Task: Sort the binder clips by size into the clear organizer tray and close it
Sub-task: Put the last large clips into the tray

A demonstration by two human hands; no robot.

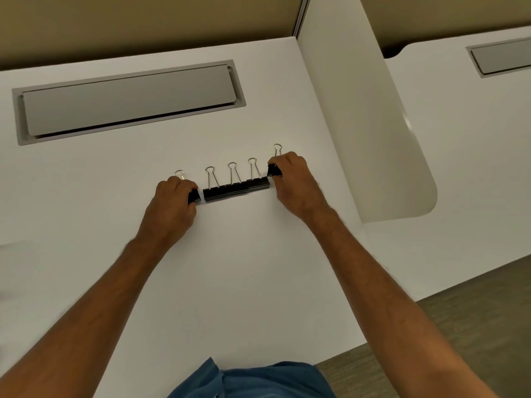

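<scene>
Several black binder clips with silver wire handles lie in a row on the white desk [230, 268]. Three of them [236, 188] sit side by side in the middle, untouched. My left hand [172, 206] grips the clip at the row's left end [194, 195], with its wire loop showing above my knuckles. My right hand [293, 182] grips the clip at the right end [273, 170], which sits slightly farther back than the others. No clear organizer tray is in view.
A grey cable-tray flap [129, 100] is set into the desk behind the clips. A white divider panel [373, 139] stands on the right, with a second desk [474, 182] beyond it. The desk's front edge runs along the lower right above the floor.
</scene>
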